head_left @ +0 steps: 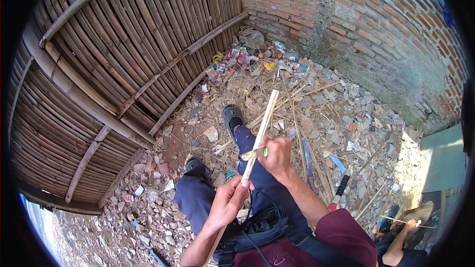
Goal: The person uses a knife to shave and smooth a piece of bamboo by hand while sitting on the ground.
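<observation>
A long pale split-bamboo strip [267,116] slants up and away from my lap, over my right thigh. My left hand [228,202] is closed round its lower part, and the strip's tail runs down past my wrist. In my right hand [278,157] is a small knife [250,155], gripped by a handle that shows a bit of green. Its short blade lies across the strip, above my left hand. My right fingers wrap the handle close beside the strip, partly hiding it.
A long-bladed machete [308,160] and a tool with a black grip [341,186] lie on the rubble at right. A bamboo wall [148,34] stands left, a brick wall [366,44] ahead. At lower right, another person's hand [409,225] holds a thin stick.
</observation>
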Available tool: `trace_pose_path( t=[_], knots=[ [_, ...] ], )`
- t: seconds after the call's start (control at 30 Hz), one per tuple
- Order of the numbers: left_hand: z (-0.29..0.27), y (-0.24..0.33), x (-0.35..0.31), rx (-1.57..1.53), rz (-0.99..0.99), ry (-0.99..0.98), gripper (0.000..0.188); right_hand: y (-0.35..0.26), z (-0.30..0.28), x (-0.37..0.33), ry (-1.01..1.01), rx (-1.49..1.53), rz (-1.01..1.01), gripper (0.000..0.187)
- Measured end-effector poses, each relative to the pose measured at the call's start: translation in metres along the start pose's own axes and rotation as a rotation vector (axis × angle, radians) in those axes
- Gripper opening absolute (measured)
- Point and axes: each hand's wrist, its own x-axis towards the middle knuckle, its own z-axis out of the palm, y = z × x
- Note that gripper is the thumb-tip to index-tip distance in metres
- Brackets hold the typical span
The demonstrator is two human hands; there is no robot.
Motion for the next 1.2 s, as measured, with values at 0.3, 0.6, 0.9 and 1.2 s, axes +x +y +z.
trace_pose_path(
  t=[0.3, 0.6, 0.9, 1.2],
  knots=[
    [0.007, 0.005, -0.008, 0.275, 0.23, 0.098, 0.034, -0.003, -0.006, 0.016, 0.083, 0.029, -0.045, 0.014],
    [-0.001, -0.004, -0.022, 0.063, 0.029, 0.001, 0.033, 0.091, 0.025, 0.048, 0.228, 0.003, 0.533, 0.017],
    [-0.022, -0.022, -0.021, -0.161, -0.089, -0.137, 0.03, 0.129, 0.025, 0.024, 0.002, 0.137, 0.388, 0.02],
    [-0.013, -0.019, -0.017, 0.13, 0.111, 0.025, 0.029, 0.025, -0.01, 0.013, 0.025, 0.045, 0.089, 0.006]
  ],
)
